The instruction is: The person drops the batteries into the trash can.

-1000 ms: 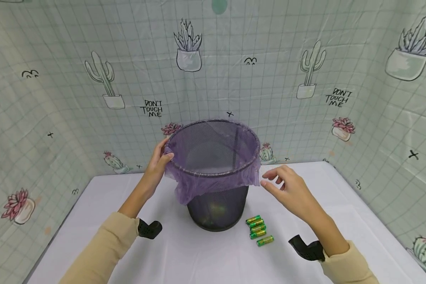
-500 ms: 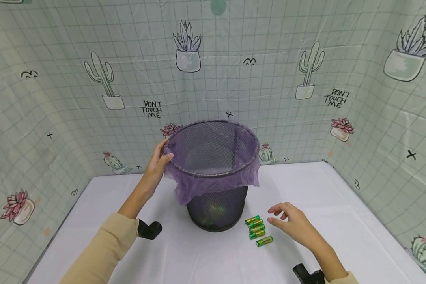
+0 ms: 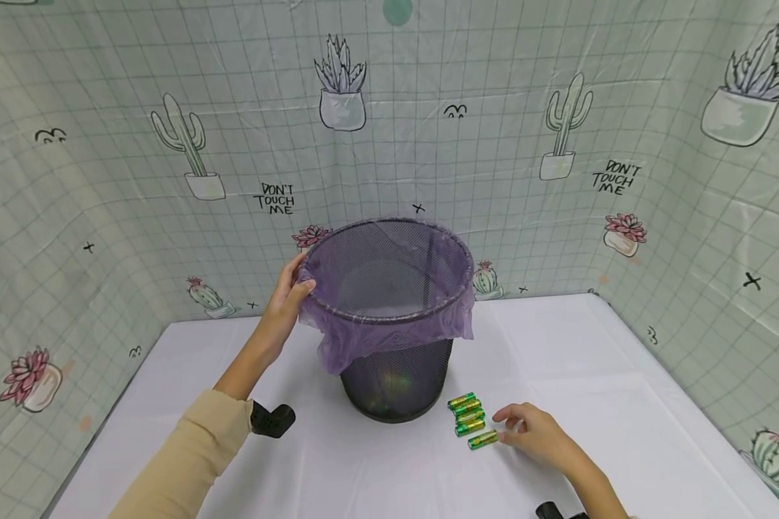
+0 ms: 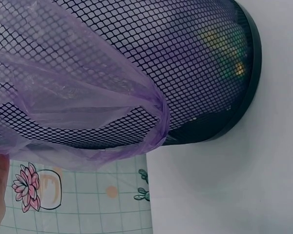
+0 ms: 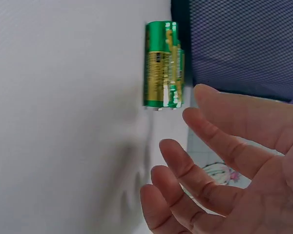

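At the left, a beige sleeve [image 3: 188,447] leads to the left hand [image 3: 284,299], whose thumb and fingers pinch the rim of a round black wire-mesh bin [image 3: 422,389] through a translucent purple plastic bag [image 3: 357,342]. The bag lines the bin and hangs over its rim in loose, uneven folds. Green and yellow patches [image 4: 229,48] show low behind the mesh. Just right of the bin's base, four small green-and-gold cylindrical batteries [image 3: 466,414] lie side by side on the white-covered table [image 3: 545,346]; a fifth green-and-gold battery [image 3: 482,440] lies slightly apart from them, nearer the person. Furthest right is the right hand [image 3: 537,436], its fingers spread and gently bent. Its thumb tip is at the fifth battery's right end, though I cannot tell whether they touch.
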### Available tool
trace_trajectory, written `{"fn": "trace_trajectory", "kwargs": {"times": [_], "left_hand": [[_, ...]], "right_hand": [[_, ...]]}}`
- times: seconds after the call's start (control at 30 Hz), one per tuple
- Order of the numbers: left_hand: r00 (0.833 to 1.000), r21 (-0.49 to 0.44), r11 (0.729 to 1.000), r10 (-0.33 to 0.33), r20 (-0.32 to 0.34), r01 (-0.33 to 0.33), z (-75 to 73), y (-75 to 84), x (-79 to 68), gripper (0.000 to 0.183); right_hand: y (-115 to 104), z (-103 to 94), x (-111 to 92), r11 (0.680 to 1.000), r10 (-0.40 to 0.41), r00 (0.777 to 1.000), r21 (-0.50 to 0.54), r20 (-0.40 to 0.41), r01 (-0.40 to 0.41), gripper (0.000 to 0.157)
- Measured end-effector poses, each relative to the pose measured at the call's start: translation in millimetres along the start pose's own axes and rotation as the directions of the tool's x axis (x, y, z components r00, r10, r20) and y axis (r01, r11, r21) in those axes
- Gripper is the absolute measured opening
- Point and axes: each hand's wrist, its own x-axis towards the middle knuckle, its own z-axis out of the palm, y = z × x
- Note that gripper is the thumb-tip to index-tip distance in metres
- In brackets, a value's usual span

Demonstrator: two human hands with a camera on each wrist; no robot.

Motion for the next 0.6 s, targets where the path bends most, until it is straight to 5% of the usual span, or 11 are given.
{"fn": "trace_trajectory", "kwargs": {"times": [0.6], "left_hand": [[1.000, -0.005, 1.000, -0.008, 0.003, 0.008, -0.3, -2.2, 0.7, 0.063]], "right_hand": [[9.1, 9.5, 2.2, 0.999, -0.033, 0.999, -0.023, 0.005, 0.033, 0.014]]}}
